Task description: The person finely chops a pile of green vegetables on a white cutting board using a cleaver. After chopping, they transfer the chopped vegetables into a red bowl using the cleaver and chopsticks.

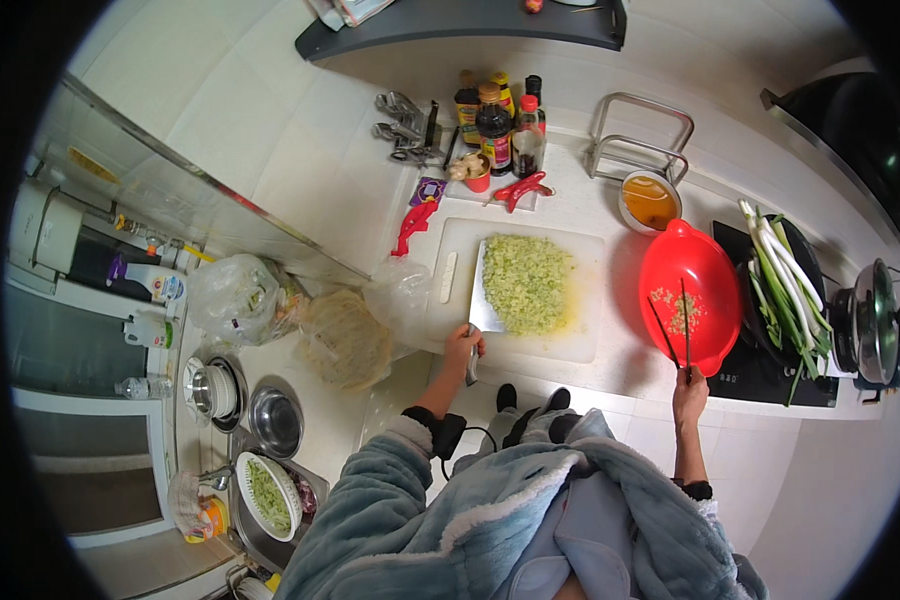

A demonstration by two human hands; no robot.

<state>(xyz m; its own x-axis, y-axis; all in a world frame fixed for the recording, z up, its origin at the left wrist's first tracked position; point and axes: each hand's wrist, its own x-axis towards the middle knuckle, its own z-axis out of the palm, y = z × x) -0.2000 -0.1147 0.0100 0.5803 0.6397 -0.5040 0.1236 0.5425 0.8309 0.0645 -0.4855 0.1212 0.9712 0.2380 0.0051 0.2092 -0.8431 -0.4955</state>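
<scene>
My left hand (462, 350) is closed round the handle of a cleaver (485, 312). Its broad blade lies on the white cutting board (585, 345), along the left side of a heap of finely chopped pale green vegetable (528, 285). To the right, my right hand (688, 398) is closed on a pair of dark chopsticks (685, 325), spread apart at their far ends. They reach into a red plastic basin (712, 270) with a few small chopped bits (678, 308) at its bottom. Whether the fingers also touch the basin's near rim, I cannot tell.
Behind the board stand several sauce bottles (494, 130) and red chillies (523, 190). A bowl of amber liquid (650, 200) sits behind the basin. Long green onions (785, 285) lie over a dark pan at right. Plastic bags (345, 338) and a sink with a white colander (285, 475) are left.
</scene>
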